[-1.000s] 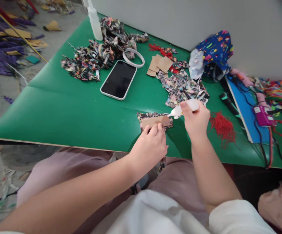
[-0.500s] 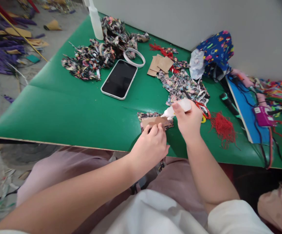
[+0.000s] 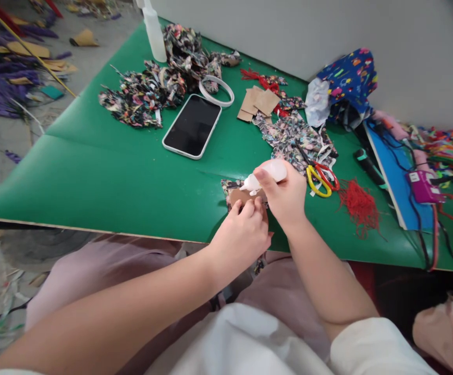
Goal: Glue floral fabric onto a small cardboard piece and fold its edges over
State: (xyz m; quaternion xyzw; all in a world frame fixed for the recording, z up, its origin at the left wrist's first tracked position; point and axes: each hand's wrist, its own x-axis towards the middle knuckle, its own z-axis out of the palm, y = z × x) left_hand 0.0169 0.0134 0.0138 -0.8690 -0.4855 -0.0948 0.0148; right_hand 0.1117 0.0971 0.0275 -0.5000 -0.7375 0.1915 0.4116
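Note:
My right hand (image 3: 286,195) is wrapped round a small white squeeze bottle (image 3: 270,173), tilted with its nozzle pointing down and left. The nozzle tip is at the upper edge of a piece of brown cardboard (image 3: 239,195). Under the cardboard lies a scrap of dark floral fabric (image 3: 225,186), whose right part is hidden by my right hand. My left hand (image 3: 245,224) has its fingers curled over the cardboard's near edge, holding it against the green table (image 3: 140,177). Just right of my right hand are scissors (image 3: 319,181) with one yellow and one red handle loop.
A phone (image 3: 192,126), a white ring (image 3: 217,91) and crumpled floral fabric (image 3: 144,96) lie farther back. Cardboard squares (image 3: 258,101) sit beside more floral cloth (image 3: 289,136). To the right are red threads (image 3: 359,205), a blue board (image 3: 392,177) and cables. A clear bottle (image 3: 155,36) stands at the back left.
My right hand has moved left with the squeeze bottle, its nozzle travelling along the cardboard's upper edge. The scissors' handles have come into view. My left hand stays in place.

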